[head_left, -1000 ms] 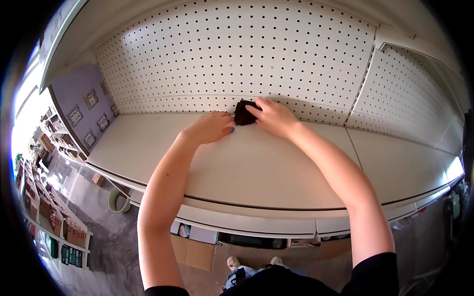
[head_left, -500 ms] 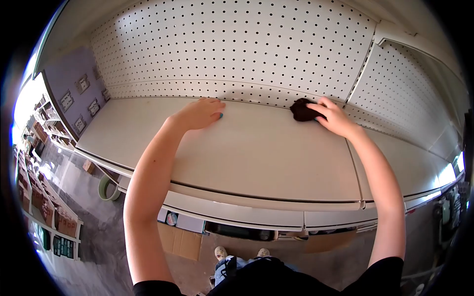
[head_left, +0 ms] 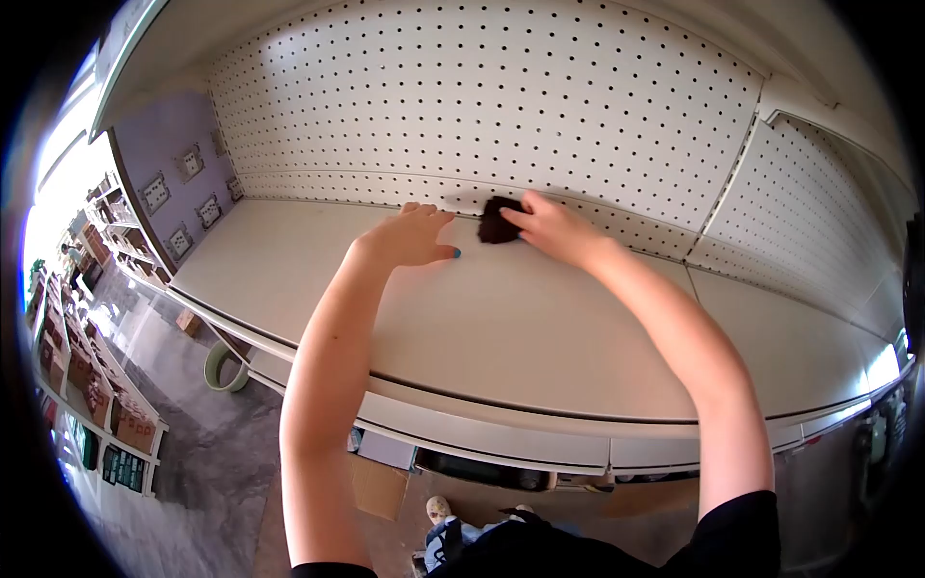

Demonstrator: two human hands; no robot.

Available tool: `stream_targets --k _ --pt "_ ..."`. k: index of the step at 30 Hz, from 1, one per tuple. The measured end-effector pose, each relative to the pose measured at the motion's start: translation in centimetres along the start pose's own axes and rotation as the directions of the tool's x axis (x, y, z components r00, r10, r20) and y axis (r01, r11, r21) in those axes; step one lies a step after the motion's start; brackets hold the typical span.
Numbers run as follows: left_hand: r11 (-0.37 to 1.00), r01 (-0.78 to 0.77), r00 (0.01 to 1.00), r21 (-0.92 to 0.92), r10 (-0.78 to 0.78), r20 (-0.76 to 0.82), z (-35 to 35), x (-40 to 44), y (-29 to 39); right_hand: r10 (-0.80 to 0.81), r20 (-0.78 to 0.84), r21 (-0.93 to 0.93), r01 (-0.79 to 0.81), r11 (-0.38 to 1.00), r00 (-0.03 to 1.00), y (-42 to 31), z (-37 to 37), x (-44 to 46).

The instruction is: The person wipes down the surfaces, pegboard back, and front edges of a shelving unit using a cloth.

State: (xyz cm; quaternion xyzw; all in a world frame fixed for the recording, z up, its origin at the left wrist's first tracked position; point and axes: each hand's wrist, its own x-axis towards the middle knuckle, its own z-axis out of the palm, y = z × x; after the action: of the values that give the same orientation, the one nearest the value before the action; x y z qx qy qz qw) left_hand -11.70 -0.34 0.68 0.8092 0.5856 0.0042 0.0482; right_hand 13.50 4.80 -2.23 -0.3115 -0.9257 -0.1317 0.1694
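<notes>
My right hand (head_left: 561, 229) is closed on a dark brown cloth (head_left: 496, 223), pressing it to the back of the pale shelf (head_left: 520, 332). The bunched cloth lies close to where the shelf meets the white pegboard (head_left: 482, 96). To its left, my left hand (head_left: 407, 238) holds nothing. Its fingers are apart, and it appears to rest on the shelf near the back edge. The thumb points toward the cloth with a small gap between them.
A purple side panel (head_left: 159, 159) stands at the left. Under the shelf are lower shelving and a cardboard piece (head_left: 379, 486). A round green bin (head_left: 224, 368) sits on the floor at left, with stocked shelves (head_left: 120, 424) beyond. Pegboard continues at right (head_left: 809, 212).
My right hand has slid the cloth leftward along the back of the shelf, toward my left hand. The view has shifted slightly. My left hand stays on the shelf, its fingers more spread.
</notes>
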Motion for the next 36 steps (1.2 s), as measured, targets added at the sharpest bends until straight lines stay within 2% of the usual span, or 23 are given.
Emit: stream_targets --k 1,3,5,7,13,16,20,23,25,29,33,36 --pt "0.999 0.032 0.999 -0.026 -0.032 0.001 0.2 0.2 -0.5 -0.025 -0.02 0.009 0.025 1.0 0.999 -0.6 1.0 1.7" --pt "0.994 0.092 0.995 -0.055 -0.09 0.032 0.1 0.4 -1.3 -0.153 0.049 -0.175 0.159 0.972 0.987 -1.5 2.1 4.7" --pt "0.987 0.15 0.986 -0.063 -0.144 0.088 -0.3 0.5 -1.8 -0.132 0.076 -0.154 0.143 0.978 0.988 -2.3 2.5 6.4" --pt "0.987 0.147 0.987 -0.07 -0.142 0.07 -0.3 0.3 -2.3 0.023 0.081 0.071 -0.029 0.997 0.996 -3.2 2.1 6.8" --pt "0.982 0.181 0.979 -0.058 -0.175 0.105 -0.1 0.3 -2.7 0.18 0.238 0.104 -0.209 0.972 0.954 -2.9 -1.1 3.8" --pt "0.985 0.169 0.981 -0.034 -0.165 0.102 -0.2 0.4 -2.6 0.182 0.26 0.074 -0.207 0.975 0.948 -0.6 -2.4 0.5" --pt "0.986 0.167 0.978 -0.008 -0.165 0.125 -0.1 0.6 -2.6 0.234 0.241 -0.013 -0.238 0.971 0.942 1.4 -4.7 -4.7" --pt "0.986 0.164 0.958 0.023 -0.165 0.233 -0.8 1.0 -2.4 0.225 0.201 -0.035 -0.222 0.974 0.953 3.1 -5.2 -7.1" --pt "0.993 0.119 0.976 0.013 -0.12 0.18 -0.6 0.7 -3.0 0.198 0.183 -0.046 -0.193 0.98 0.963 3.0 -5.1 -7.3" --pt "0.998 -0.058 0.987 -0.038 0.063 0.149 -1.1 0.2 -6.1 0.178 0.179 -0.063 -0.169 0.984 0.968 2.3 -4.1 -5.3" --pt "1.0 -0.025 0.986 -0.016 0.027 0.162 -2.2 -0.7 -9.0 0.239 0.234 -0.036 -0.237 0.971 0.942 -0.9 -3.0 -1.2" --pt "0.999 0.046 0.986 -0.009 -0.044 0.164 -3.8 -2.4 -10.9 0.143 0.176 0.004 -0.146 0.989 0.974 -2.5 -1.1 2.7"
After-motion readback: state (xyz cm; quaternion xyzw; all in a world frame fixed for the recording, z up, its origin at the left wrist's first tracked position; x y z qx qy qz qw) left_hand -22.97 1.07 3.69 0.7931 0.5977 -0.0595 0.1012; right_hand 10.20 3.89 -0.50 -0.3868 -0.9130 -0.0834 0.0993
